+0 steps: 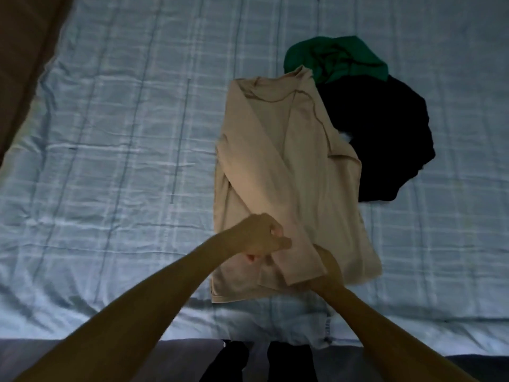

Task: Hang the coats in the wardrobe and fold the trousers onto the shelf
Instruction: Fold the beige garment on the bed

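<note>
A beige long-sleeved garment [286, 150] lies flat on the bed, collar at the far end, one sleeve folded diagonally across its front. My left hand [261, 235] pinches the fabric near the garment's lower hem. My right hand [327, 260] is mostly hidden under the folded sleeve's cuff and grips it from beneath. A crumpled black garment [385, 139] lies just right of the beige one, partly under its shoulder. A bunched green garment [338, 59] sits beyond both.
A pale blue checked bedsheet [124, 133] covers the bed, with wide bare sheet to the left. A brown wall or headboard [24, 51] fills the upper left corner. The bed's near edge runs below my forearms, dark floor beneath.
</note>
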